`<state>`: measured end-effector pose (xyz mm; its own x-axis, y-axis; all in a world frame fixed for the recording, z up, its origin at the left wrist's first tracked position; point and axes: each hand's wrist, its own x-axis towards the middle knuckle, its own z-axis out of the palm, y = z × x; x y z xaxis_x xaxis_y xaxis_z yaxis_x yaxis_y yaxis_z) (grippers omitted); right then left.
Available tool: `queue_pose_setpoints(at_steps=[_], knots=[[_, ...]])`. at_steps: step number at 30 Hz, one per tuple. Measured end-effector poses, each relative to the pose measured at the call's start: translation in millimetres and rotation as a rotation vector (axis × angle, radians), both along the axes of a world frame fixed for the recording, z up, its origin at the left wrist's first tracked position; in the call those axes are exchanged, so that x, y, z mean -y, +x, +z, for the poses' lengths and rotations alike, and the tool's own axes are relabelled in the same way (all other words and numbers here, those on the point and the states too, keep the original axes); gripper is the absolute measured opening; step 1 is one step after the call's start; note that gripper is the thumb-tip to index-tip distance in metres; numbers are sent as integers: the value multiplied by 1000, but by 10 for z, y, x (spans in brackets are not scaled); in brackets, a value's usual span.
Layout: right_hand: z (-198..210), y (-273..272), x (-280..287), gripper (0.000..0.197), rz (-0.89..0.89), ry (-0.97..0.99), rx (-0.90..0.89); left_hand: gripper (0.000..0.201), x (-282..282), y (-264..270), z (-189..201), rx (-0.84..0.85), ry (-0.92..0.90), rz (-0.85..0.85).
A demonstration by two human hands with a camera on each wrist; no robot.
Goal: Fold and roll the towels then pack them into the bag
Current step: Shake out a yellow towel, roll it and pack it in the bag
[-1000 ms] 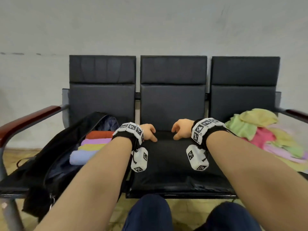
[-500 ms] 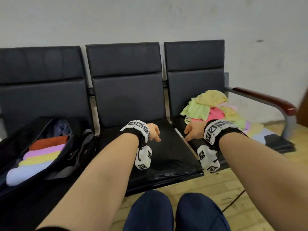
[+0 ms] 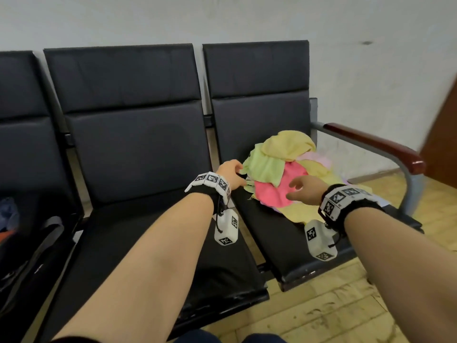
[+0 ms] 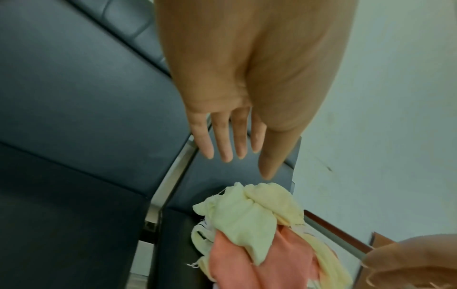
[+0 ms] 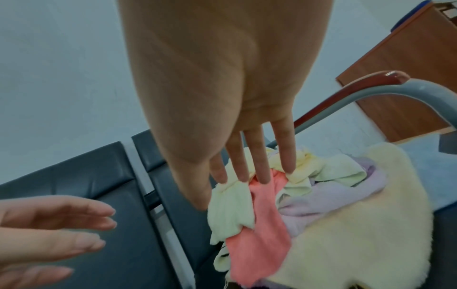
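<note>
A loose pile of towels (image 3: 284,167) lies on the right seat: yellow on top, a light green towel (image 3: 265,165) at the left, a pink towel (image 3: 270,191) in front. My left hand (image 3: 231,173) reaches to the green towel's left edge with straight fingers (image 4: 230,144); the pile (image 4: 247,224) lies just beyond them. My right hand (image 3: 303,190) hovers over the pink towel with its fingers (image 5: 262,162) spread above the pile (image 5: 321,205). Neither hand holds anything. The black bag (image 3: 29,243) shows only partly at the far left edge.
The row of black seats stands against a pale wall, and the middle seat (image 3: 148,243) lies under my left forearm. A dark red armrest (image 3: 371,144) on a grey tube bounds the right seat. A brown cabinet (image 3: 442,144) stands beyond it on the wooden floor.
The view has swung right. Both hands moved from the middle seat over to the towel pile on the right seat, and their fingers straightened out.
</note>
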<state>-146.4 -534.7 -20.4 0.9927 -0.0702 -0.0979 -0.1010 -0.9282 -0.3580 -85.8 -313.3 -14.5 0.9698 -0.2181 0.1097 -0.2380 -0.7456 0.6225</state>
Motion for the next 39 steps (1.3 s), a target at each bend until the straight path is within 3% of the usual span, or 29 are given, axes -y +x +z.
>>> queue_pose_setpoints(at_steps=[7, 13, 22, 26, 30, 32, 35, 39], knots=[[-129, 753, 495, 44, -78, 141, 255, 51, 557, 847, -246, 87, -307, 159], [-248, 1330, 764, 43, -129, 209, 417, 40, 1009, 1306, -532, 155, -370, 174], [-509, 1872, 846, 40, -2, 150, 441, 49, 1566, 1675, -788, 211, -248, 47], [-608, 1964, 827, 46, 22, -10, 308, 50, 1669, 1707, -890, 156, -94, 0], [-634, 2006, 792, 25, -41, -108, 331, 40, 1714, 1676, -911, 138, -16, -8], [-614, 1998, 775, 18, -66, 9, 418, 40, 1722, 1665, -897, 146, -28, -13], [-516, 1908, 731, 8, -52, 352, 502, 30, 1726, 1663, -845, 170, -124, 6], [-318, 1768, 706, 8, -56, 466, 608, 17, 1707, 1622, -611, 210, -431, -5]])
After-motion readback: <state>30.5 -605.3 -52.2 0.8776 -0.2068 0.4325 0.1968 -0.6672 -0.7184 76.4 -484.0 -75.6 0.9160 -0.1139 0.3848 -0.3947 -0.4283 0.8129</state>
